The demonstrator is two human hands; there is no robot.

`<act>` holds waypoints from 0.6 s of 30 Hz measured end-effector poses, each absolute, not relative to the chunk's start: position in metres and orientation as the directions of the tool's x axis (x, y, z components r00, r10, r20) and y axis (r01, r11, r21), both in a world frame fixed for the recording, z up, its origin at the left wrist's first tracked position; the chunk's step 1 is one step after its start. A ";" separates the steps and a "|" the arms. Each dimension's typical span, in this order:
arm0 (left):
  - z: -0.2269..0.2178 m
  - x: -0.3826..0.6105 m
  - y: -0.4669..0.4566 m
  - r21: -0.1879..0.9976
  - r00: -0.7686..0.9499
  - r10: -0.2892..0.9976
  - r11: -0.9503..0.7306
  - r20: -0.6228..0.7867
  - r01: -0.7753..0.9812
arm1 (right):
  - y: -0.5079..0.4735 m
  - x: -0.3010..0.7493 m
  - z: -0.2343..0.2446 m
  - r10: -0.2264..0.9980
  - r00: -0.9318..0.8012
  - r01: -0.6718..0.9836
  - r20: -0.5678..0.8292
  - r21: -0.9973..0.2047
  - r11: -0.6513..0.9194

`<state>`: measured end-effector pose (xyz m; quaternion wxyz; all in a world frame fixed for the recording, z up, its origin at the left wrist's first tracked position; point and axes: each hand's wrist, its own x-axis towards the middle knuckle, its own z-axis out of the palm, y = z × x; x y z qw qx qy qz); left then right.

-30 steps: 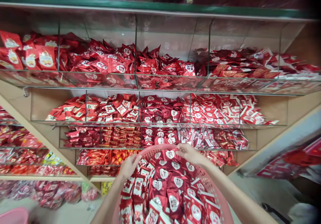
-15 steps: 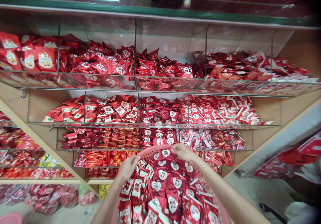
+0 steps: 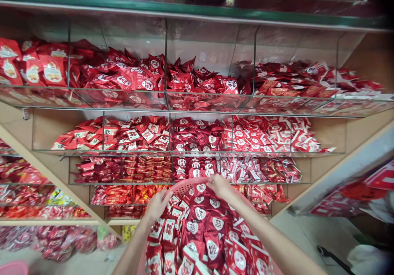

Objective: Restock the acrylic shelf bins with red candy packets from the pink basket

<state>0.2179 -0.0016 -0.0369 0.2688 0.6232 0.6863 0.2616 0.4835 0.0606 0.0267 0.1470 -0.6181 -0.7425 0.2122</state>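
Observation:
A pink perforated plastic basket (image 3: pixel 184 188) is in front of me, heaped with small sealed packets. Dark red packets with white heart labels (image 3: pixel 200 214) fill its middle. White-and-red packets (image 3: pixel 169 230) lie along the left side, and bright red and white ones (image 3: pixel 239 259) along the right. My left hand (image 3: pixel 157 205) is closed over the basket's far left rim, thumb on the inner side. At the far rim, my right hand (image 3: pixel 220 185) has its fingers bent and together on a dark red packet; its fingertips are partly hidden.
Beyond the basket rise glass-fronted shelves (image 3: pixel 197 155) divided into bins of red packets. A green-edged glass pane (image 3: pixel 197 10) crosses above. Bagged goods (image 3: pixel 55 242) lie on the floor at left, near a pink tub (image 3: pixel 14 268). A black rod (image 3: pixel 334 258) is at lower right.
My right hand has shifted slightly left along the far rim, over the dark red packets. My left hand stays on the rim. The view has moved slightly.

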 end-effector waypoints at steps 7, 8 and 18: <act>-0.035 0.218 -0.002 0.702 -0.077 0.996 0.084 -0.041 0.707 | 0.045 0.472 0.043 0.921 -0.377 0.889 0.095 -0.242 0.389; -0.035 0.218 -0.002 0.704 -0.077 0.996 0.084 -0.041 0.706 | 0.044 0.471 0.043 0.882 -0.458 0.846 0.109 -0.252 0.470; -0.041 0.217 -0.001 0.670 -0.076 0.997 0.070 -0.019 0.739 | 0.044 0.466 0.024 0.747 -0.661 0.707 0.073 -0.275 0.652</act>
